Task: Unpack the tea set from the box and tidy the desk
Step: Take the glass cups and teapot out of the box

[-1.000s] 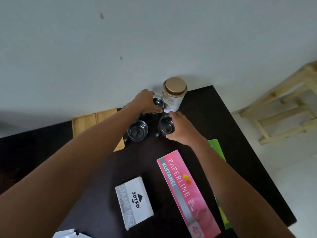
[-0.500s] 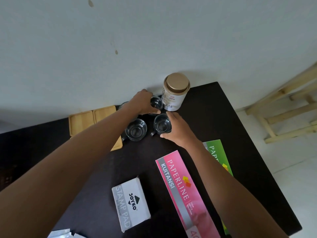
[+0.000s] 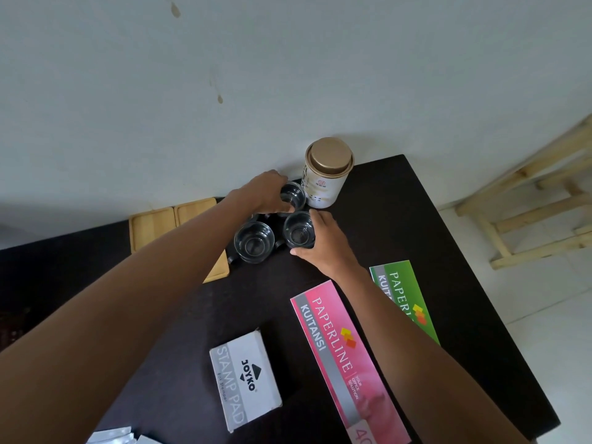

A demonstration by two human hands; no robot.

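Three small glass tea cups stand close together at the back of the black desk (image 3: 400,225). My left hand (image 3: 261,193) grips the far cup (image 3: 293,195), which sits against a white tea tin with a gold lid (image 3: 326,173). My right hand (image 3: 323,243) holds the near right cup (image 3: 298,233) from its right side. The third cup (image 3: 253,241) stands free to the left, between my two arms. Behind it, my left arm partly covers the wooden coasters (image 3: 173,224).
A grey stamp pad box (image 3: 245,378) lies near the front. A pink receipt book (image 3: 346,357) and a green one (image 3: 403,293) lie under my right arm. White packets (image 3: 112,437) show at the bottom edge. A wooden stool (image 3: 528,193) stands right of the desk.
Both hands stay on their cups with hardly any shift. The camera has tilted, so the whole scene sits slightly differently in the frame.
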